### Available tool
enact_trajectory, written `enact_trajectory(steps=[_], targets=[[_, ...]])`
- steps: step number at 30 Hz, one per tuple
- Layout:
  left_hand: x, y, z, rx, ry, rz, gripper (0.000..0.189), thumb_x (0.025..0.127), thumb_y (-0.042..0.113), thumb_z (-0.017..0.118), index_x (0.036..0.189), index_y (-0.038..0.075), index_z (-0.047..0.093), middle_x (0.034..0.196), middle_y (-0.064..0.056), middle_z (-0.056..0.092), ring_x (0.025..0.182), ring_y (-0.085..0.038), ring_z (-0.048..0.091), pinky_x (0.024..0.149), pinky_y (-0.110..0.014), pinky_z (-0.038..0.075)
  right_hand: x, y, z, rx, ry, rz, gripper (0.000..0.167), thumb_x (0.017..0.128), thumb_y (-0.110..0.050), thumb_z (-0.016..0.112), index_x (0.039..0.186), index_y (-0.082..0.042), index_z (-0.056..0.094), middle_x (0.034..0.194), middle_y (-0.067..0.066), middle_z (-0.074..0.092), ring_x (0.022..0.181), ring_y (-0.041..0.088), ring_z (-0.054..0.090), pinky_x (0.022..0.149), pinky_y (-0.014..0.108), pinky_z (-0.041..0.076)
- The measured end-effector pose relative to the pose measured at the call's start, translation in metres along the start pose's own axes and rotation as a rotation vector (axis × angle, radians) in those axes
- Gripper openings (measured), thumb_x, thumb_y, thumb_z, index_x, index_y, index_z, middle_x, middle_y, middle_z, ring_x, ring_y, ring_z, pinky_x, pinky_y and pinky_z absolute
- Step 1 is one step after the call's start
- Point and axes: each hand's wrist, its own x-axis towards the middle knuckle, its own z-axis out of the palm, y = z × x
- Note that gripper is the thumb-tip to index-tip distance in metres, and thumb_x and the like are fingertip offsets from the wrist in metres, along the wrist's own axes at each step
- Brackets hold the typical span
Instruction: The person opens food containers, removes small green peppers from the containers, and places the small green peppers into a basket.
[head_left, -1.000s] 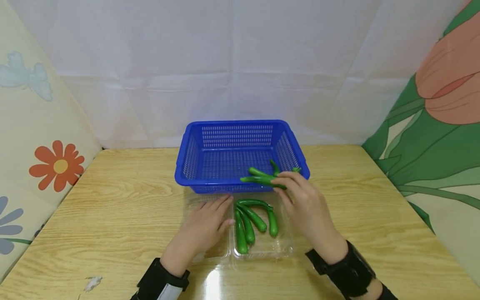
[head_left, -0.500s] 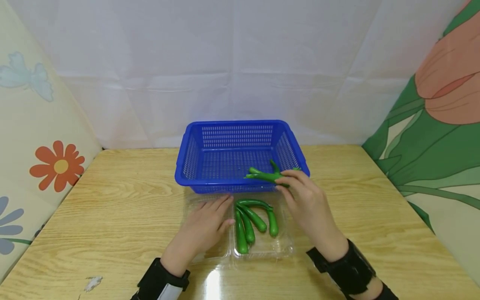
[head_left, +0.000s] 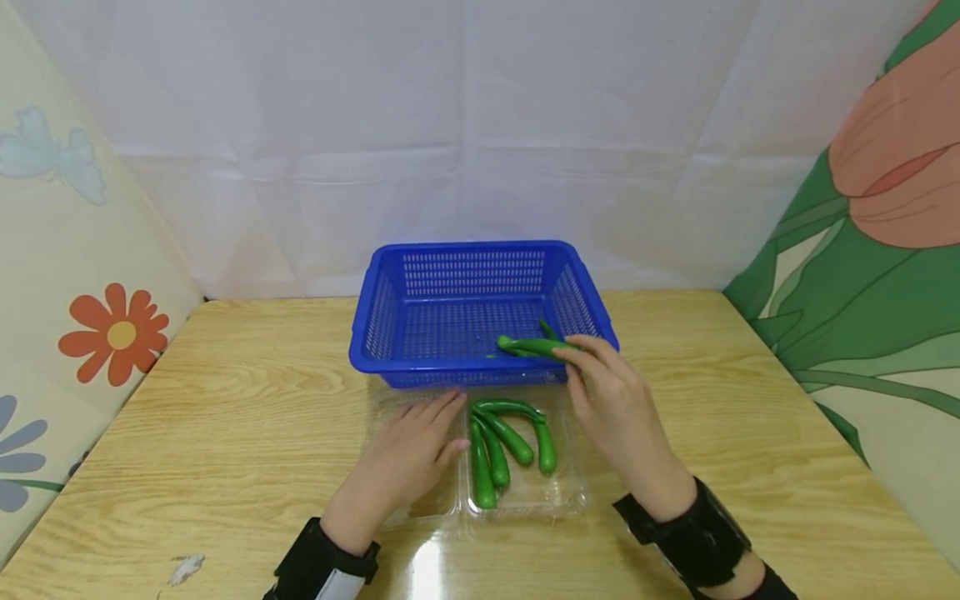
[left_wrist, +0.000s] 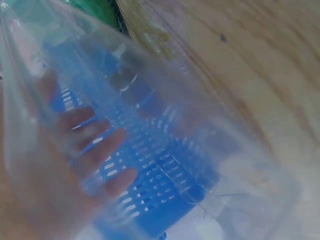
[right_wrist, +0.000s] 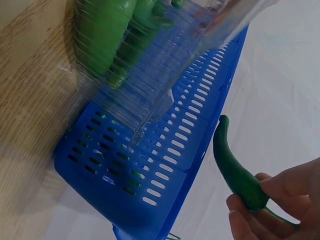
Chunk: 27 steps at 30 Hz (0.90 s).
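My right hand (head_left: 615, 408) pinches a green chili pepper (right_wrist: 236, 175) between thumb and fingers, at the basket's near right corner. In the right wrist view the pepper's curved, narrow end points up, beside the rim. The blue plastic basket (head_left: 427, 366) holds other green peppers, partly hidden by this hand. My left hand (head_left: 408, 446) rests with straight fingers on the left half of a clear plastic container (head_left: 551, 496). Several green peppers (head_left: 510, 437) lie in the container's right half. The left wrist view shows the left fingers (left_wrist: 102, 150) blurred through clear plastic.
The wooden table (head_left: 247, 433) bears the container right against the basket's near side. A white cloth (head_left: 300, 125) hangs behind the basket. Flower-patterned panels (head_left: 900, 333) stand at both sides. Black bands circle both wrists.
The pepper that pointed left from my right fingers has dropped lower behind the basket's front rim. A pepper with a rounder left end is now in those fingers. The left hand stays put.
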Motion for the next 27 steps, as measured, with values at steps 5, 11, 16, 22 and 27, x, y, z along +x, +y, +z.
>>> enact_trajectory(steps=[5, 11, 16, 22, 27], targets=[[0.0, 0.0003, 0.0009, 0.006, -0.005, -0.003, 0.059, 0.104, 0.04, 0.049, 0.151, 0.007, 0.04, 0.154, -0.01, 0.04, 0.137, -0.03, 0.043, 0.112, -0.051, 0.036, -0.0004, 0.0008, 0.0003, 0.005, -0.007, 0.023, 0.031, 0.082, 0.015, 0.072, 0.111, 0.005, 0.07, 0.116, 0.02, 0.065, 0.101, 0.034, 0.067, 0.076, 0.04, 0.06], [0.0005, 0.0, 0.0015, 0.012, 0.003, -0.002, 0.059, 0.104, 0.04, 0.05, 0.151, 0.007, 0.04, 0.154, -0.011, 0.041, 0.137, -0.03, 0.043, 0.112, -0.052, 0.036, -0.0008, 0.0032, 0.001, 0.022, 0.006, 0.033, 0.038, 0.081, 0.013, 0.075, 0.116, 0.004, 0.067, 0.116, 0.02, 0.067, 0.106, 0.036, 0.065, 0.083, 0.045, 0.058], [0.0007, 0.0, 0.0015, 0.018, 0.003, -0.002, 0.059, 0.104, 0.04, 0.05, 0.151, 0.007, 0.04, 0.154, -0.01, 0.041, 0.137, -0.03, 0.043, 0.112, -0.051, 0.036, -0.0008, 0.0043, 0.0016, 0.018, 0.013, 0.032, 0.037, 0.079, 0.014, 0.075, 0.114, 0.004, 0.068, 0.116, 0.02, 0.068, 0.107, 0.036, 0.064, 0.089, 0.048, 0.056], [0.0008, 0.0, 0.0014, 0.01, 0.0, -0.004, 0.058, 0.104, 0.04, 0.049, 0.151, 0.007, 0.04, 0.154, -0.01, 0.04, 0.138, -0.03, 0.043, 0.112, -0.051, 0.035, -0.0005, 0.0055, 0.0021, 0.004, 0.015, 0.037, 0.037, 0.079, 0.014, 0.076, 0.114, 0.003, 0.068, 0.116, 0.02, 0.068, 0.106, 0.036, 0.064, 0.087, 0.048, 0.056], [0.0006, -0.0001, 0.0015, 0.011, 0.001, -0.002, 0.059, 0.104, 0.04, 0.049, 0.151, 0.007, 0.04, 0.154, -0.01, 0.04, 0.138, -0.03, 0.043, 0.112, -0.051, 0.035, -0.0003, 0.0067, 0.0028, 0.003, 0.011, 0.048, 0.038, 0.079, 0.014, 0.075, 0.115, 0.003, 0.068, 0.116, 0.019, 0.068, 0.106, 0.036, 0.064, 0.086, 0.048, 0.056]])
